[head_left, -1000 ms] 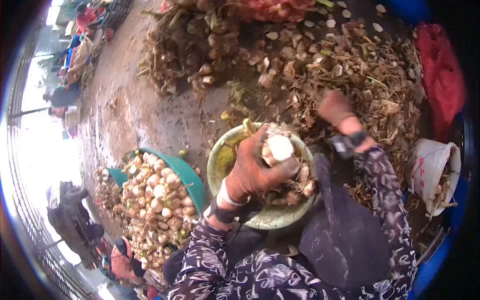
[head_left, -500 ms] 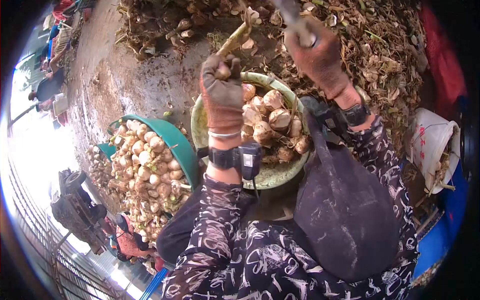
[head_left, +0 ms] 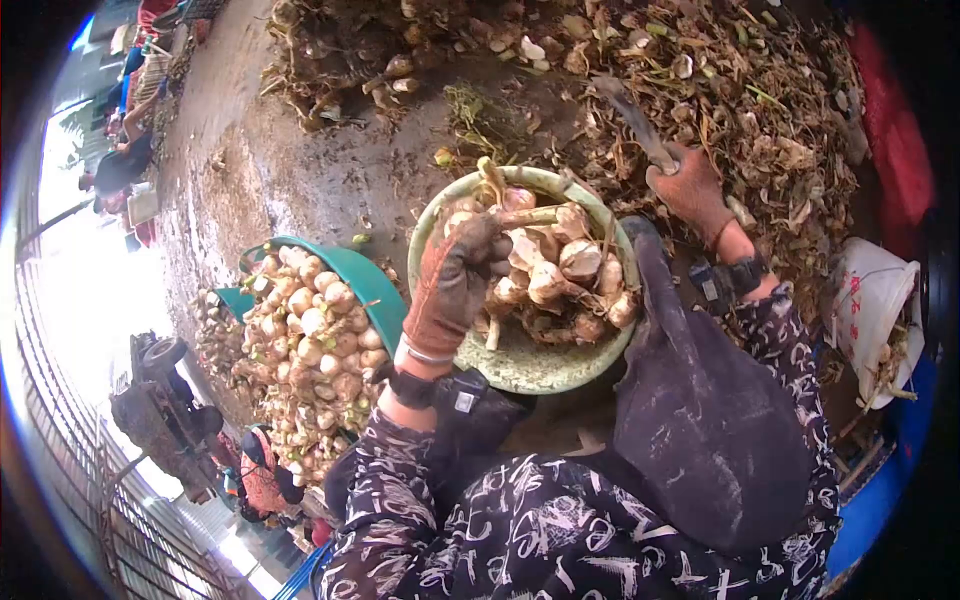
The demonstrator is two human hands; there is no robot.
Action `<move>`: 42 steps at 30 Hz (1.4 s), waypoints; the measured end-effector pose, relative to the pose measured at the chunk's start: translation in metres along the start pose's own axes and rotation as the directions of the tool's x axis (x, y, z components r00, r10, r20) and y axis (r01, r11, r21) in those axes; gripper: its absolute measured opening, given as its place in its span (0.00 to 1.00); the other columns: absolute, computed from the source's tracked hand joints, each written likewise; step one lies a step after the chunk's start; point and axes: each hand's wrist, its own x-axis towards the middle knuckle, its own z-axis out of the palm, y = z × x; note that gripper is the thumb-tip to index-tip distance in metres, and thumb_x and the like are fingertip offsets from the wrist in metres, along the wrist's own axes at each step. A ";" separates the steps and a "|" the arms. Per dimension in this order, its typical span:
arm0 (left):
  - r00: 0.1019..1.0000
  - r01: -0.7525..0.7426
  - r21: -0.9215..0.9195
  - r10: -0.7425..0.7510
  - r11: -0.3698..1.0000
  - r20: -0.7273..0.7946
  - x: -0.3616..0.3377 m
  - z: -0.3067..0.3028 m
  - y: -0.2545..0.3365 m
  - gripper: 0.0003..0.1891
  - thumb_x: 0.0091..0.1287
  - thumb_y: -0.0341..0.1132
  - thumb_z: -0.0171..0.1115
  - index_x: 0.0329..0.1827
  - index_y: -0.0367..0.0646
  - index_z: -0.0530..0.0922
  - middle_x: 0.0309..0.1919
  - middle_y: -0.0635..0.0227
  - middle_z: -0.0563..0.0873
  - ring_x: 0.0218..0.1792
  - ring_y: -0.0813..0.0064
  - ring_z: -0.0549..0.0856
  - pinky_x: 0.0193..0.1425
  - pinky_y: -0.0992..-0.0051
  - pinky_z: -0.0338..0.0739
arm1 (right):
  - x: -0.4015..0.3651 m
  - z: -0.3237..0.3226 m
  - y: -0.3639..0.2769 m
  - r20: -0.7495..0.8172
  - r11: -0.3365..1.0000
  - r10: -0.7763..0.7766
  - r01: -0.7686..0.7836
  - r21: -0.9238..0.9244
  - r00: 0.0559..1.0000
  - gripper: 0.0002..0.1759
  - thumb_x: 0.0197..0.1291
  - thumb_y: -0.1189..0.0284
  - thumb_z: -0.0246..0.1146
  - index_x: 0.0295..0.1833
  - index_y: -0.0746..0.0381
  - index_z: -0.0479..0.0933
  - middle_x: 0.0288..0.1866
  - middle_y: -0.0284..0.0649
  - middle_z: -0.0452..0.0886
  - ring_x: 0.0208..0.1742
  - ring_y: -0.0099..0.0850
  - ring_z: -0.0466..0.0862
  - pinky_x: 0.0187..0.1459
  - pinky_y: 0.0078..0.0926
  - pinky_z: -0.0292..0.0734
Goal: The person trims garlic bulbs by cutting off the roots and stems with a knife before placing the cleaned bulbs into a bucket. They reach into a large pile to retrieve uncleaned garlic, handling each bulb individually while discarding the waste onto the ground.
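My left hand (head_left: 452, 280), in a soiled brown glove, is over the left side of a pale green basin (head_left: 530, 378). Its fingers are curled on a garlic bulb, mostly hidden, whose stem (head_left: 530, 215) points right. Several garlic bulbs (head_left: 580, 260) with roots and stems lie in the basin under and beside the hand. Right of the basin, my right hand (head_left: 692, 190), gloved too, is closed round the handle of a knife (head_left: 632, 120). The blade points up and left, above the litter of stems on the ground.
A teal tub (head_left: 365, 285) on its side spills trimmed garlic bulbs (head_left: 315, 320) at left. Stems and husks (head_left: 760, 110) cover the ground at upper right. A white sack (head_left: 860, 300) stands at far right, a dark cloth (head_left: 700, 420) drapes my leg, and people (head_left: 125, 165) work in the distance.
My left hand has lowered toward the basin, and the garlic stem has swung from pointing up to pointing right. My right hand with the knife has come down and to the right.
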 end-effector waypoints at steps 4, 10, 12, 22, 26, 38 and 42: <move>1.000 -0.002 -0.117 0.001 0.993 -0.014 0.001 -0.013 -0.006 0.14 0.64 0.41 0.64 0.46 0.41 0.79 0.39 0.68 0.83 0.36 0.77 0.82 0.37 0.77 0.79 | -0.009 0.006 -0.017 0.062 0.996 0.079 -0.082 0.043 0.995 0.17 0.49 0.62 0.63 0.39 0.64 0.78 0.29 0.52 0.80 0.34 0.51 0.80 0.36 0.42 0.74; 0.902 -0.431 0.902 -0.026 0.006 0.431 -0.014 0.008 0.001 0.31 0.44 0.43 0.78 0.51 0.44 0.77 0.46 0.62 0.81 0.47 0.58 0.81 0.53 0.68 0.76 | -0.013 0.010 -0.018 0.009 0.999 -0.013 0.013 -0.029 1.000 0.14 0.50 0.63 0.62 0.35 0.64 0.77 0.24 0.49 0.77 0.28 0.47 0.80 0.33 0.41 0.74; 0.829 -0.553 0.798 -0.060 -0.240 0.556 -0.009 0.010 -0.025 0.34 0.42 0.41 0.76 0.55 0.48 0.74 0.51 0.61 0.79 0.51 0.57 0.79 0.54 0.65 0.75 | -0.010 0.009 -0.018 0.071 0.998 0.022 -0.018 -0.055 0.997 0.14 0.50 0.63 0.62 0.35 0.64 0.77 0.22 0.49 0.77 0.27 0.46 0.80 0.32 0.40 0.75; 0.998 -0.059 0.253 0.050 0.966 0.042 0.010 -0.012 -0.011 0.13 0.60 0.34 0.58 0.43 0.35 0.76 0.26 0.73 0.79 0.23 0.86 0.74 0.26 0.86 0.68 | -0.016 -0.002 -0.050 -0.057 0.982 -0.171 0.175 0.072 0.984 0.14 0.49 0.64 0.63 0.35 0.64 0.76 0.24 0.49 0.78 0.26 0.46 0.79 0.31 0.38 0.75; 0.988 -0.149 0.073 0.152 0.986 -0.038 0.038 -0.002 -0.029 0.11 0.63 0.34 0.59 0.44 0.37 0.77 0.27 0.74 0.79 0.23 0.86 0.75 0.26 0.86 0.68 | -0.024 -0.005 -0.090 -0.119 0.914 -0.315 0.335 0.229 0.941 0.08 0.52 0.70 0.62 0.30 0.62 0.72 0.21 0.47 0.74 0.22 0.42 0.78 0.25 0.35 0.72; 0.939 -0.342 -0.177 0.330 0.923 -0.095 0.042 0.079 0.009 0.07 0.66 0.33 0.56 0.39 0.38 0.72 0.24 0.70 0.77 0.24 0.80 0.76 0.30 0.76 0.76 | 0.019 0.017 -0.041 0.067 0.950 -0.238 0.247 -0.192 0.969 0.14 0.48 0.65 0.64 0.37 0.63 0.79 0.25 0.47 0.81 0.26 0.44 0.83 0.28 0.38 0.78; 0.943 -0.092 0.428 -0.060 0.899 0.328 0.037 0.025 0.032 0.12 0.65 0.39 0.58 0.40 0.37 0.77 0.39 0.61 0.82 0.38 0.75 0.81 0.45 0.74 0.78 | 0.000 -0.001 -0.018 0.042 0.985 0.068 -0.060 -0.163 0.997 0.15 0.48 0.63 0.61 0.35 0.64 0.78 0.26 0.53 0.80 0.31 0.51 0.82 0.33 0.42 0.77</move>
